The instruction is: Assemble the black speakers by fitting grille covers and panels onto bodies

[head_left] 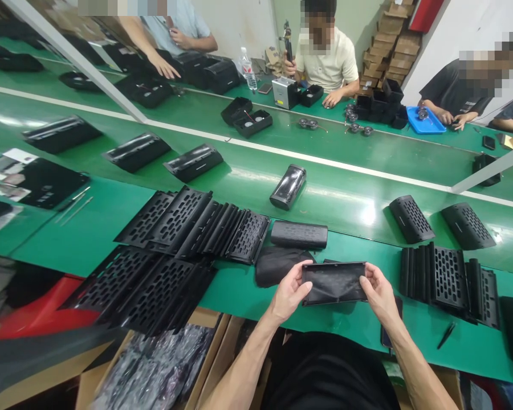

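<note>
A black rectangular speaker grille panel [334, 283], its hollow side facing me, is held between my two hands above the green table. My left hand [291, 290] grips its left end, thumb on the inner face. At the right end my right hand [378, 289] grips it the same way. Just beyond lie a dark cloth-like piece [277, 266] and a black perforated cover [299, 234]. Stacked perforated grilles [177, 222] lie to the left, and another row of grilles [450, 276] stands to the right.
A green conveyor belt [342, 182] carries several black housings, one being a glossy housing [288, 187]. Co-workers sit across it, one near a blue tray [426, 120]. A black pen-like tool [446, 335] lies right. Below the table's left part is an open carton [154, 364] with plastic-wrapped parts.
</note>
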`<control>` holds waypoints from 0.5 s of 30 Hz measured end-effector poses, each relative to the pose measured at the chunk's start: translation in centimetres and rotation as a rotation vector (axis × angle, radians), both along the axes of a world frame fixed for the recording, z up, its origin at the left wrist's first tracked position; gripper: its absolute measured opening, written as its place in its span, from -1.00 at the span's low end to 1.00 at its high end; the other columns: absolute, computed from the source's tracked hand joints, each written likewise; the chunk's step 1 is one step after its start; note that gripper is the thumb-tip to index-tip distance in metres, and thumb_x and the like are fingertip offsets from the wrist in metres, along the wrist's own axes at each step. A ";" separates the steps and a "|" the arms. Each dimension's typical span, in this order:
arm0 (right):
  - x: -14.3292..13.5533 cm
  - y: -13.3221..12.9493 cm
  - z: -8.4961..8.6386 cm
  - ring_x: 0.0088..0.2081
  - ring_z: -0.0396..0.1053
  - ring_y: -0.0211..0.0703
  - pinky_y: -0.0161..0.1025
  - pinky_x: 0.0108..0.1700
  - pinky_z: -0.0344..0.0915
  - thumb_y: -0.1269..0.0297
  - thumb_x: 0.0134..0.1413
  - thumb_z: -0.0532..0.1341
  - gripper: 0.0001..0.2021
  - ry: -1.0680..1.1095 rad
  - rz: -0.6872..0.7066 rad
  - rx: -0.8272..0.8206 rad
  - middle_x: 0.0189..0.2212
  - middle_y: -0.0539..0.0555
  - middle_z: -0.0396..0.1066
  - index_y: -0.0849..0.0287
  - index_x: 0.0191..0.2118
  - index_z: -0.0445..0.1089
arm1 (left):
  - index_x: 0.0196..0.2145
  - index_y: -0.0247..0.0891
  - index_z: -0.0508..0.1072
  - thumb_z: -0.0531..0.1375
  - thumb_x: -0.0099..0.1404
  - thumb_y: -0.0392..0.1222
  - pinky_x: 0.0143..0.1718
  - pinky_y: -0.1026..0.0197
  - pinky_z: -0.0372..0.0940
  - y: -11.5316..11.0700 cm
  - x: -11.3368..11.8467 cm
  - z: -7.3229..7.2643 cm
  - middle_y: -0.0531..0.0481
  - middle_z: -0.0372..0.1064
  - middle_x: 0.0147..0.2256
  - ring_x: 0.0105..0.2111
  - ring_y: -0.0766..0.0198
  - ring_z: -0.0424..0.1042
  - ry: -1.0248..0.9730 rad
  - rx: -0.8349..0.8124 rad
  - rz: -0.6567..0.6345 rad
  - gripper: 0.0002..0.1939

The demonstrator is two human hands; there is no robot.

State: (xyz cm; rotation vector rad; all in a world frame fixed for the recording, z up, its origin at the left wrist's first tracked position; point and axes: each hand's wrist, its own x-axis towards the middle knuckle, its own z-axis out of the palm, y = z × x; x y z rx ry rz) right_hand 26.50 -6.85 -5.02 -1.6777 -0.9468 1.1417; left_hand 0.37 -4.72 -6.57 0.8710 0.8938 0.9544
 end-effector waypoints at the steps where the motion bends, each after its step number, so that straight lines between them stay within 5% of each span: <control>1: 0.0 0.0 0.0 -0.18 0.43 0.01 -0.06 -0.09 0.44 -0.15 0.00 0.40 -0.41 -0.004 -0.005 0.000 -0.19 0.14 0.49 0.12 0.05 0.41 | 0.26 -0.25 0.33 0.34 0.32 0.01 0.22 0.03 0.32 0.1 0.1 0.0 -0.23 0.45 0.15 0.17 0.00 0.43 0.010 0.013 0.005 -0.37; 15: -0.6 0.5 0.4 -0.25 0.43 -0.04 -0.11 -0.15 0.42 -0.11 -0.06 0.46 -0.42 0.046 -0.021 -0.001 -0.26 0.09 0.49 0.12 0.01 0.44 | 0.31 -0.28 0.27 0.38 0.27 -0.07 0.17 0.07 0.31 0.3 -0.6 0.1 -0.26 0.41 0.18 0.13 0.03 0.43 0.007 0.024 -0.003 -0.27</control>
